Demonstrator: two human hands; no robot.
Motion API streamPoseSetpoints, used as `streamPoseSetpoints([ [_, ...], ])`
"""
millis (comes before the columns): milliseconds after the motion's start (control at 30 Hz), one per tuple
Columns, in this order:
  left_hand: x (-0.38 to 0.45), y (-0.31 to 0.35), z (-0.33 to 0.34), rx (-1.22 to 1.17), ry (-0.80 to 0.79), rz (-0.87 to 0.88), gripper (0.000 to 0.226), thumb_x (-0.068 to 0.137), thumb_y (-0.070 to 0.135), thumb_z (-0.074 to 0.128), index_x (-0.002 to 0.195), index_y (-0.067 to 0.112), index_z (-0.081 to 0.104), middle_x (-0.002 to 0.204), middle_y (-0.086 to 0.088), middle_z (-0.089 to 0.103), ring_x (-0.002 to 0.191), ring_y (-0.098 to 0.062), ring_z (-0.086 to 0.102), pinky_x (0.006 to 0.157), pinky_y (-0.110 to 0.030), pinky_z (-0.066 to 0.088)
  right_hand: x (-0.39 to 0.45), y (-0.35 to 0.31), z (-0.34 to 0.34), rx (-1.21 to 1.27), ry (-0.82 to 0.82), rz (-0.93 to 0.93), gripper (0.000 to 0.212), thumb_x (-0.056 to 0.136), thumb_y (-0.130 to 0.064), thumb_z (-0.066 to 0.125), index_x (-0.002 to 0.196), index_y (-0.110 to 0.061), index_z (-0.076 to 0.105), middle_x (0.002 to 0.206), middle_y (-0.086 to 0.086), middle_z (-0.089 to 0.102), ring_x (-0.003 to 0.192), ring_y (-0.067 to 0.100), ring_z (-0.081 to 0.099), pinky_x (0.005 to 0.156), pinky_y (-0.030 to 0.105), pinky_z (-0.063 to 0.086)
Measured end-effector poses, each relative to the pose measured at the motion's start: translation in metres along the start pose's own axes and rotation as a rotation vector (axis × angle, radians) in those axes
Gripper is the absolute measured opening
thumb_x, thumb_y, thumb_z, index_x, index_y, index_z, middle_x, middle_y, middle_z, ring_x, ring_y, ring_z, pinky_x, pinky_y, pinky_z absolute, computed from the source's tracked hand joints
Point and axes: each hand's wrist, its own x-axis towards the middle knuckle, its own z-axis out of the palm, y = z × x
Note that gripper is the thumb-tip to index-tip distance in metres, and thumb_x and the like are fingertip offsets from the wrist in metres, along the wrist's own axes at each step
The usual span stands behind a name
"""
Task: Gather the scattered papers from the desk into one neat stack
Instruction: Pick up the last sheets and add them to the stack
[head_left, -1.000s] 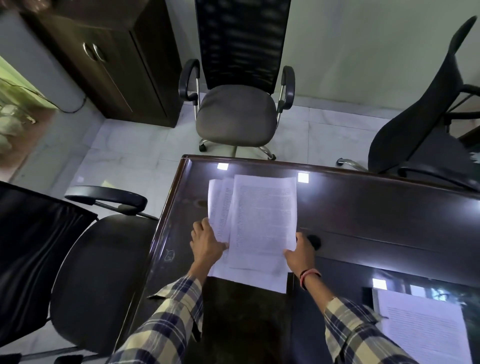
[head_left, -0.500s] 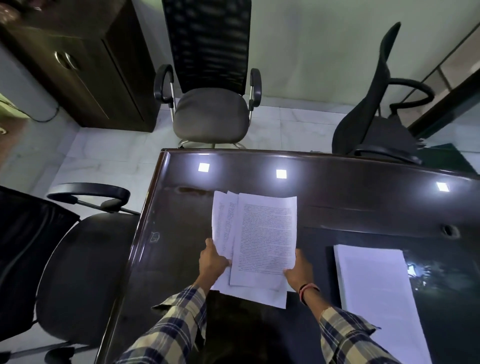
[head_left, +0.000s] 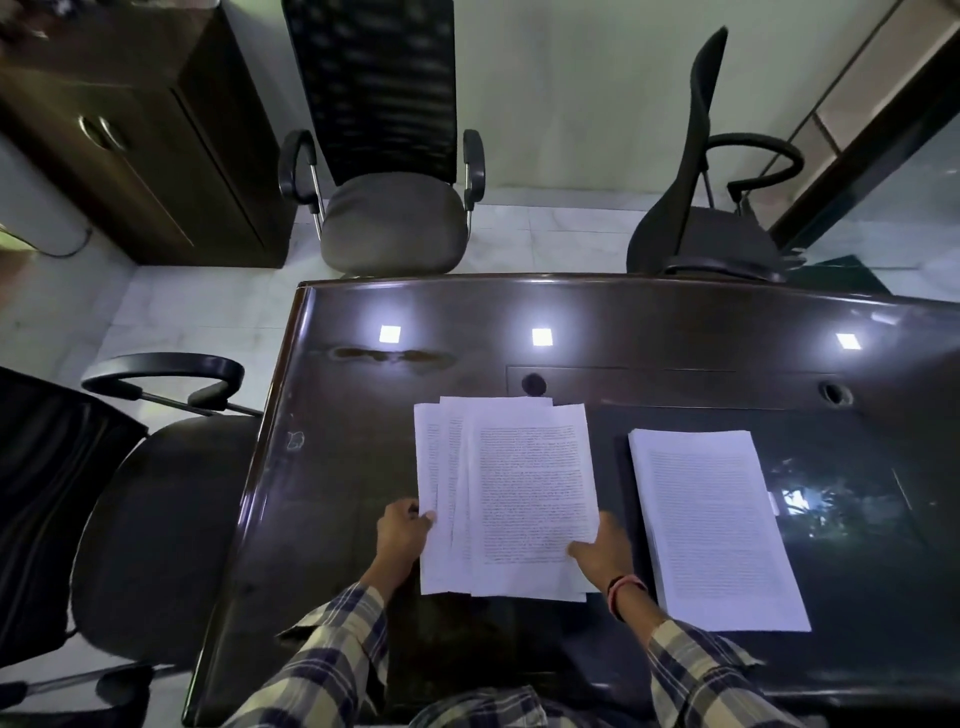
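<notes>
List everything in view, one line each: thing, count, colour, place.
loose papers: several, white, fanned, desk centre, held at both sides
neat stack: one, white, desk, right of loose papers
desk: one, dark glossy brown, foreground
office chairs: three, black and grey; two beyond desk, one at left
cabinet: one, dark brown, far left
cable holes: two, desk behind papers
left hand: one, gripping papers' left edge
right hand: one, wristband, gripping papers' right edge
</notes>
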Motion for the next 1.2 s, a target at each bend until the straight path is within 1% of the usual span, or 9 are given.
streamPoseSetpoints([
  [133,-0.002,0.004,0.008,0.137,-0.115,0.044,0.013,0.094,0.013,0.07,0.082,0.014,0.068,0.092,-0.004,0.072,0.079,-0.014,0.067,0.068,-0.025,0.051,-0.033,-0.046,-0.011,0.088,-0.063,-0.005,0.042,0.086,-0.012,0.076,0.122,-0.008,0.053,0.111,0.003,0.062,0.101,0.023,0.062,0.088,0.034,0.053],
  [233,-0.001,0.007,0.01,0.146,-0.159,0.032,0.012,0.093,0.012,0.071,0.082,0.014,0.069,0.094,-0.005,0.073,0.081,-0.015,0.067,0.067,-0.026,0.052,-0.03,-0.045,-0.009,-0.002,-0.022,-0.006,0.038,0.084,-0.015,0.074,0.117,-0.013,0.054,0.114,0.006,0.066,0.103,0.027,0.065,0.09,0.04,0.057],
  [400,0.0,0.008,0.004,0.049,-0.038,0.017,0.007,0.093,0.011,0.072,0.086,0.01,0.07,0.096,-0.004,0.072,0.08,-0.014,0.067,0.063,-0.025,0.051,-0.046,-0.044,-0.01,0.024,-0.023,0.036,0.04,0.089,-0.005,0.065,0.123,-0.011,0.047,0.105,0.007,0.061,0.094,0.025,0.062,0.076,0.032,0.051],
  [500,-0.001,0.006,0.005,0.013,-0.028,-0.009,0.012,0.09,0.011,0.078,0.084,0.01,0.068,0.093,-0.004,0.072,0.08,-0.016,0.069,0.063,-0.026,0.054,-0.044,-0.039,-0.007,0.135,-0.029,0.089,0.037,0.087,-0.008,0.072,0.117,-0.007,0.051,0.105,0.008,0.06,0.093,0.024,0.061,0.071,0.029,0.048],
  [667,-0.001,-0.001,0.009,-0.008,-0.075,-0.045,0.02,0.083,0.016,0.086,0.09,0.008,0.069,0.092,-0.003,0.073,0.083,-0.02,0.072,0.076,-0.038,0.062,-0.032,-0.035,0.003,0.41,-0.037,0.188,0.042,0.076,-0.023,0.087,0.102,-0.001,0.062,0.099,0.011,0.071,0.09,0.029,0.07,0.062,0.027,0.051],
  [800,-0.002,-0.002,0.008,-0.012,-0.114,-0.046,0.026,0.079,0.019,0.09,0.09,0.01,0.069,0.093,-0.002,0.074,0.083,-0.021,0.073,0.07,-0.035,0.061,-0.038,-0.043,-0.004,0.56,-0.164,0.293,0.022,0.082,-0.003,0.081,0.092,0.001,0.062,0.089,0.015,0.069,0.079,0.03,0.068,0.067,0.035,0.056],
  [900,0.002,-0.006,0.0,-0.051,-0.093,-0.041,0.032,0.078,0.026,0.09,0.093,0.005,0.071,0.093,-0.005,0.076,0.083,-0.023,0.075,0.069,-0.035,0.062,-0.032,-0.039,-0.011,0.535,-0.111,0.26,0.016,0.087,-0.003,0.076,0.088,-0.004,0.06,0.088,0.009,0.066,0.084,0.029,0.064,0.081,0.038,0.052],
  [1000,0.004,-0.008,-0.013,-0.084,-0.03,-0.064,0.034,0.085,0.028,0.085,0.094,-0.002,0.07,0.091,-0.01,0.076,0.079,-0.024,0.074,0.059,-0.029,0.055,-0.024,-0.028,-0.018,0.467,-0.041,0.228,0.044,0.085,-0.014,0.078,0.12,0.004,0.059,0.119,0.015,0.066,0.108,0.033,0.062,0.095,0.041,0.052],
  [1200,0.011,-0.012,-0.02,-0.085,-0.013,-0.09,0.031,0.09,0.026,0.08,0.091,-0.001,0.066,0.094,-0.014,0.074,0.08,-0.027,0.074,0.058,-0.028,0.053,-0.032,-0.028,-0.031,0.402,-0.078,0.138,0.019,0.089,-0.008,0.073,0.106,-0.003,0.066,0.099,0.008,0.071,0.089,0.026,0.067,0.081,0.036,0.055],
])
